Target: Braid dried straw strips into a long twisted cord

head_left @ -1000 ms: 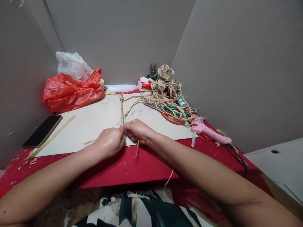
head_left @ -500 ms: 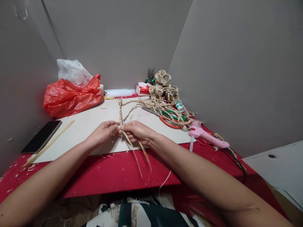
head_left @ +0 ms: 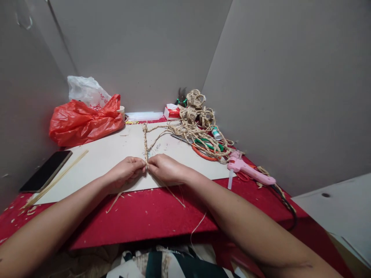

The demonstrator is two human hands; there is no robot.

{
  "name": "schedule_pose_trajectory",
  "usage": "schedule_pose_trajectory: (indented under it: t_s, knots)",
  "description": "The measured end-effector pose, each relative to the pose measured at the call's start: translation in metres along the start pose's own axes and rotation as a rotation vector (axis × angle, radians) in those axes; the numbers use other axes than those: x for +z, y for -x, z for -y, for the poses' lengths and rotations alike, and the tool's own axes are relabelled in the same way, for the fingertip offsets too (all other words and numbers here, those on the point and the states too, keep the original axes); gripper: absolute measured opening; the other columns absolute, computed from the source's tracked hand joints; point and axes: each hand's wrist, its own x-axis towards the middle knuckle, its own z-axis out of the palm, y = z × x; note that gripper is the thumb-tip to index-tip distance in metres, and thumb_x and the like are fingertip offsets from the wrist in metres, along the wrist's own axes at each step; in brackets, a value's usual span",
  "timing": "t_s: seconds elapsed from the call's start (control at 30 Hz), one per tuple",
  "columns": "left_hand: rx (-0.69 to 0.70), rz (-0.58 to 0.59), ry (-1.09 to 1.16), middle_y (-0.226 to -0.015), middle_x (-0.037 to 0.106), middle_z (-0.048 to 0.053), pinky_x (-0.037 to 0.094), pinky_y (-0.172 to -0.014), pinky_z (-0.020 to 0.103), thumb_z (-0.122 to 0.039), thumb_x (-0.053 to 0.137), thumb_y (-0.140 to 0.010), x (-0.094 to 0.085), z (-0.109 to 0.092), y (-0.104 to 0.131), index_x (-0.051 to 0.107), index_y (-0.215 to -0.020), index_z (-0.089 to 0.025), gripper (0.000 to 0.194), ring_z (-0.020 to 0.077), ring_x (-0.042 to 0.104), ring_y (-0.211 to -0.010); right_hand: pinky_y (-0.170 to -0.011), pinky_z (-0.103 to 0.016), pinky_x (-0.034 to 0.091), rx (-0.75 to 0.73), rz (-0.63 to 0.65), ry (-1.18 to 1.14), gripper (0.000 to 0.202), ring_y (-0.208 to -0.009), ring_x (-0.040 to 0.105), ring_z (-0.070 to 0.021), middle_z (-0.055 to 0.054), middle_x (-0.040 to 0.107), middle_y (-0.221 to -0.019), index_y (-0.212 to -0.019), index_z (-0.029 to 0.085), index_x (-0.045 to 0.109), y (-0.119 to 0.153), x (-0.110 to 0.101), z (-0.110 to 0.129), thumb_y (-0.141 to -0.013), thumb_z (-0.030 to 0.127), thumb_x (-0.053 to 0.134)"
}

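A braided straw cord (head_left: 145, 143) runs down the white board (head_left: 87, 170) toward me. My left hand (head_left: 127, 170) pinches the near end of the braid from the left, fingers closed. From the right, my right hand (head_left: 165, 168) pinches the same end, its fingertips almost touching the left ones. Loose straw strands stick out below: one (head_left: 113, 202) under the left wrist, another (head_left: 175, 197) under the right hand. A longer length of the cord leads off to a tangled pile of braided cord (head_left: 191, 127) at the back right.
A phone (head_left: 46, 170) and loose straw strips (head_left: 58, 177) lie left. Behind them sits a red plastic bag (head_left: 84, 123). Orange-handled scissors (head_left: 204, 152), a small bottle (head_left: 216, 133) and a pink glue gun (head_left: 251, 172) lie right. A tissue pack (head_left: 172, 112) stands at the back.
One loose strand has gone from between the hands to the left, under my left wrist. Both hands sit slightly lower in view and still pinch the braid's end.
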Motion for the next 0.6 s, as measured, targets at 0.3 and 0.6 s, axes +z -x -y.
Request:
schedule_pose_trajectory:
  t_s: [0.3, 0.6]
  knots:
    - [0.133, -0.188, -0.089, -0.045, 0.039, -0.005, 0.017, -0.041, 0.020, -0.031, 0.054, -0.074, 0.006, 0.010, -0.002, 0.053, -0.059, -0.014, 0.023, 0.0037, 0.026, -0.040, -0.057, -0.021, 0.032, 0.002, 0.070, -0.048, 0.028, -0.062, 0.049, -0.0110, -0.005, 0.063, -0.070, -0.074, 0.010, 0.066, 0.006, -0.013, 0.007, -0.085, 0.019, 0.042]
    - [0.048, -0.109, 0.168, -0.041, 0.023, -0.010, 0.006, -0.039, 0.022, -0.036, 0.062, -0.070, 0.003, 0.009, 0.001, 0.038, -0.053, -0.019, 0.034, 0.0027, 0.014, -0.035, -0.063, -0.029, 0.038, -0.018, -0.005, 0.232, 0.034, -0.073, 0.061, -0.0204, -0.013, 0.069, -0.089, -0.095, 0.012, 0.063, 0.019, 0.019, 0.032, -0.090, 0.025, 0.032]
